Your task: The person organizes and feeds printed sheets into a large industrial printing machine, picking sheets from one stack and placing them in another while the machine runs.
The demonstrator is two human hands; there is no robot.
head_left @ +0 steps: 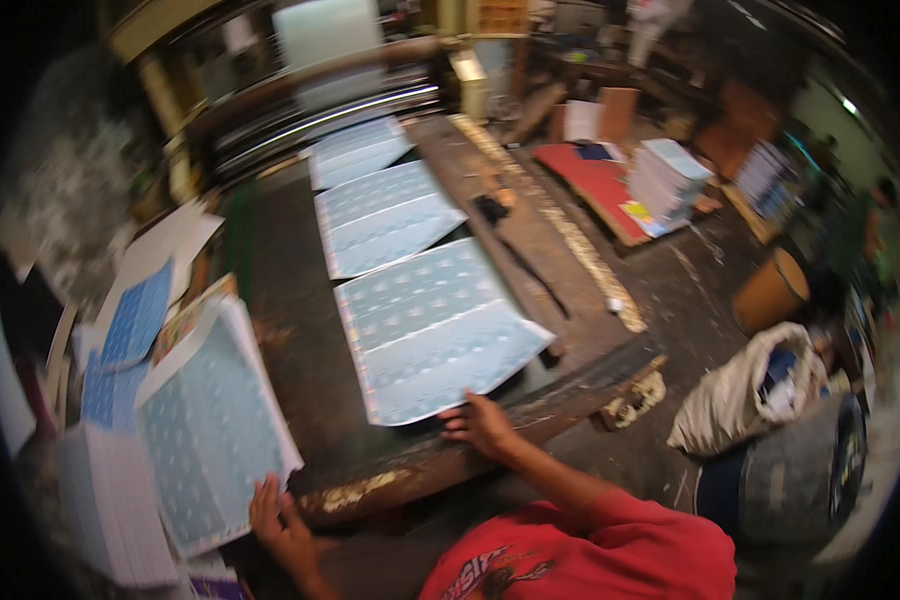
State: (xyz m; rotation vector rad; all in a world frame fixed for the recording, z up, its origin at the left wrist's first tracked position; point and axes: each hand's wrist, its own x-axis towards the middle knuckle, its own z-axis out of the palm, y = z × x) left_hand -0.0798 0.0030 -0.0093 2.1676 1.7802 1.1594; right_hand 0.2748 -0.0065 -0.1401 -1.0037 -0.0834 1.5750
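Note:
Several light-blue printed sheets with white margins lie in a line on the dark machine bed, and the nearest printed sheet (425, 335) has its right corner lifted a little. My right hand (482, 425) is at that sheet's near edge, fingers apart; whether the fingertips touch the paper I cannot tell. At the lower left, a stack of similar printed sheets (215, 425) slants beside the bed. Against its right edge rests my left hand (282, 520), fingers stretched out and holding nothing.
Rollers (330, 120) of the machine stand at the bed's far end. A thick paper pile (115, 505) is at left. On the right are a red board (580, 180) with a paper stack (667, 180), a brown drum (772, 288), a white sack (740, 400) and a dark barrel (795, 480).

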